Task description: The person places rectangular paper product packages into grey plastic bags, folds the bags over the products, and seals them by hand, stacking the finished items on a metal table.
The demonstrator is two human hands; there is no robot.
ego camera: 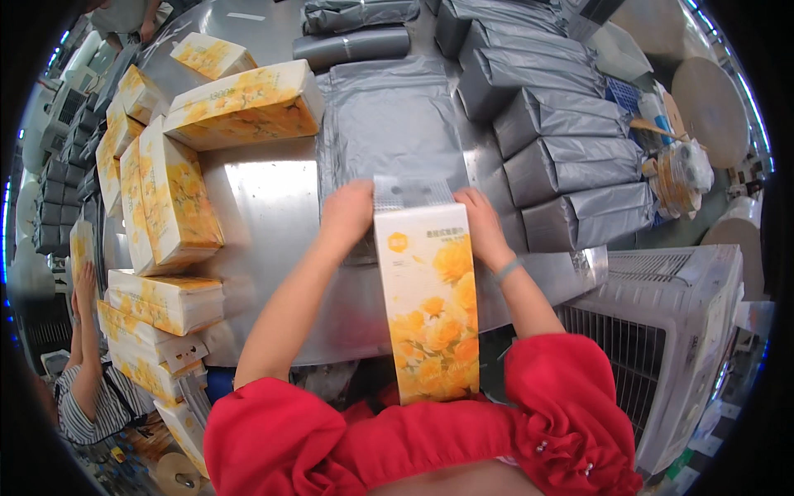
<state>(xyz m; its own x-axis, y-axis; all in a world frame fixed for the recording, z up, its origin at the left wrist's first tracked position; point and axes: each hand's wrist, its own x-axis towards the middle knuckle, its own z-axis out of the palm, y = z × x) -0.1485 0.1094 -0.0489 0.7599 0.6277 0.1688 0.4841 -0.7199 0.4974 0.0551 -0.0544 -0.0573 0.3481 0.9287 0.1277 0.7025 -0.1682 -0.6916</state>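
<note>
A long tissue pack with yellow flowers on white stands lengthwise between my arms, its lower end against the red top I wear. My left hand grips the left corner of the clear hanging strip at the pack's far end. At the strip's right corner, my right hand has its fingers closed on the pack's edge. Just beyond both hands lies a stack of flat grey plastic mailing bags. Its near end is partly hidden by my left hand and the pack.
More flowered tissue packs lie along the left of the metal table. Filled grey bags line the right side, and grey rolls lie at the back. A white slatted appliance stands at right. At left, another person's hands touch a pack.
</note>
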